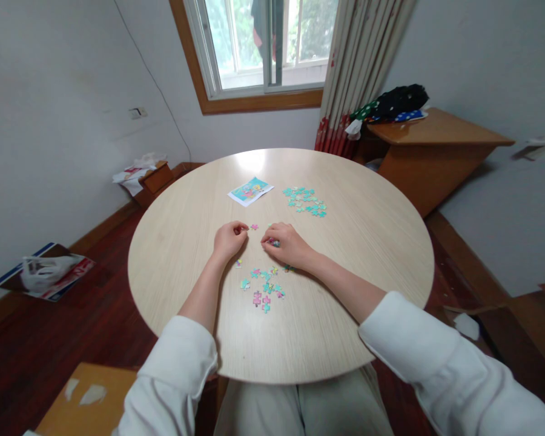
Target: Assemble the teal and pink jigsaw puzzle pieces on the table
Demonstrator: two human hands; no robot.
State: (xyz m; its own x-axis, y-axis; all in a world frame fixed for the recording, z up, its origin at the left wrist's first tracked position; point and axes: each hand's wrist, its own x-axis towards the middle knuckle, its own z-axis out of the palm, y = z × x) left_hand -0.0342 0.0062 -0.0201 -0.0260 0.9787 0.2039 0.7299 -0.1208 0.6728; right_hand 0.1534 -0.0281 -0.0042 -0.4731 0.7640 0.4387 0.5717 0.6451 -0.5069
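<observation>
My left hand (229, 240) rests on the table with its fingertips pinched together; what is between them, if anything, is too small to make out. A pink puzzle piece (255, 227) lies just right of those fingertips. Curled over several colourful puzzle pieces (274, 242), my right hand (287, 242) has its fingers closed around them. Between my forearms lie loose pink, teal and yellow puzzle pieces (267, 287). A larger group of teal puzzle pieces (305, 200) is spread farther back on the right. Left of that group sits a printed picture card (251, 191) in teal, pink and yellow.
All this is on a round, light wooden table (367, 242). Behind it are a window (272, 48) and a curtain (363, 54). A wooden desk (440, 130) with dark cloth stands at the back right. A plastic bag (45, 272) lies on the floor at left.
</observation>
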